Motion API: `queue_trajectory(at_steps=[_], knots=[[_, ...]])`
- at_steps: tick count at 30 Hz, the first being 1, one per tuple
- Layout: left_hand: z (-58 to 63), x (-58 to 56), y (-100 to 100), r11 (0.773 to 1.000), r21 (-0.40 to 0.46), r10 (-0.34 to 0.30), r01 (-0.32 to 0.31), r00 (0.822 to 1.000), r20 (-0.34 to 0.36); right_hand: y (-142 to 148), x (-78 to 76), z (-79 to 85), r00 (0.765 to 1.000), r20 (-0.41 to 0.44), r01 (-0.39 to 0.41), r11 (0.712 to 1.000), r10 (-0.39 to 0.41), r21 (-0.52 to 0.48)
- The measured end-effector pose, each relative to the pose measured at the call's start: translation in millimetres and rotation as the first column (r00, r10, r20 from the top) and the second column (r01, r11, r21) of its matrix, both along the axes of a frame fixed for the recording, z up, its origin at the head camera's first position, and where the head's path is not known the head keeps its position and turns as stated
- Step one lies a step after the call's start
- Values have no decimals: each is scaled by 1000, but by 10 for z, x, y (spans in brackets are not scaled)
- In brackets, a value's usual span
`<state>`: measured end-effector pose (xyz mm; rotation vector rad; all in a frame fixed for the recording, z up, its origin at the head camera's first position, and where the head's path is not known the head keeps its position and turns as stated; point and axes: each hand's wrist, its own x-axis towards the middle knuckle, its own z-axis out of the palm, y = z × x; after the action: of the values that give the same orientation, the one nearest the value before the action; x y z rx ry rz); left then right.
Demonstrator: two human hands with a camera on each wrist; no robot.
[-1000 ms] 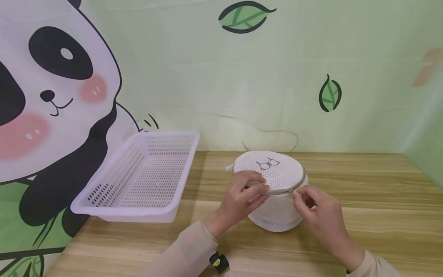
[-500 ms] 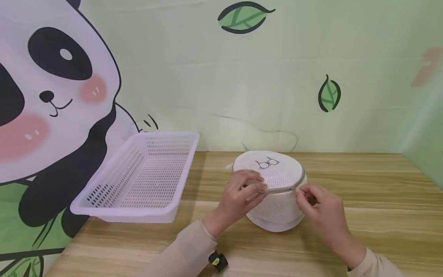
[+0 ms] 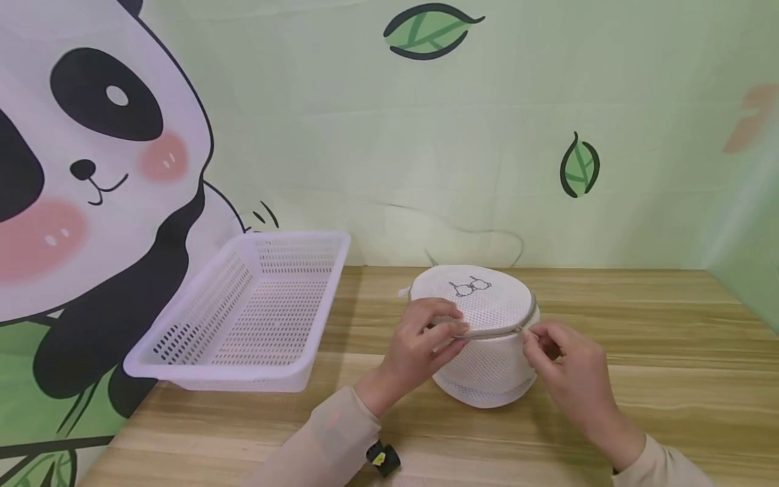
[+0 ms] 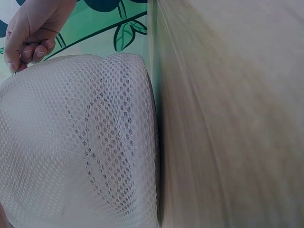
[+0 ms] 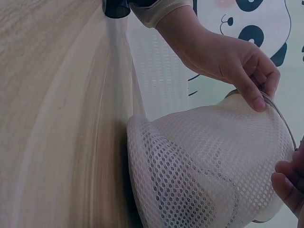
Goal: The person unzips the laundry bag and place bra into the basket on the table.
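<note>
Flanking the near side of a rounded white mesh bag (image 3: 487,372), two beige sleeves (image 3: 331,433) slant in from left and right, with a small black object bearing a yellow mark (image 3: 383,458) just beside the left one. The left hand (image 3: 420,345) angles inward at the bag's near left, gripping its top rim: the thumb presses the side wall below the edge while the fingers bend over the lid. At the bag's near right, the right hand (image 3: 572,372) has its thumb and forefinger tips pinched together on the grey zip (image 3: 489,334), its other fingers curled toward the palm; the pull is too small to make out. The bag stands upright on a wood-grained tabletop (image 3: 681,379), its round lid printed with a black outline of glasses (image 3: 471,287). Left of the bag, well apart, sits a shallow rectangular basket of pale perforated plastic (image 3: 213,371). Beyond the bag rises a light green backdrop (image 3: 341,135), with a cartoon panda (image 3: 115,203) to its far left.
</note>
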<state>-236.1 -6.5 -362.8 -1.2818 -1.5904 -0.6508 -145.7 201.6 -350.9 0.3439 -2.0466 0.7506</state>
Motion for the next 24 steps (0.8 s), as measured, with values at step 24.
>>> queue_trajectory(at_steps=[24], knots=[[0, -44, -29, 999, 32, -8, 8, 1000, 1, 78, -48, 28, 1000, 13, 21, 999, -21, -26]])
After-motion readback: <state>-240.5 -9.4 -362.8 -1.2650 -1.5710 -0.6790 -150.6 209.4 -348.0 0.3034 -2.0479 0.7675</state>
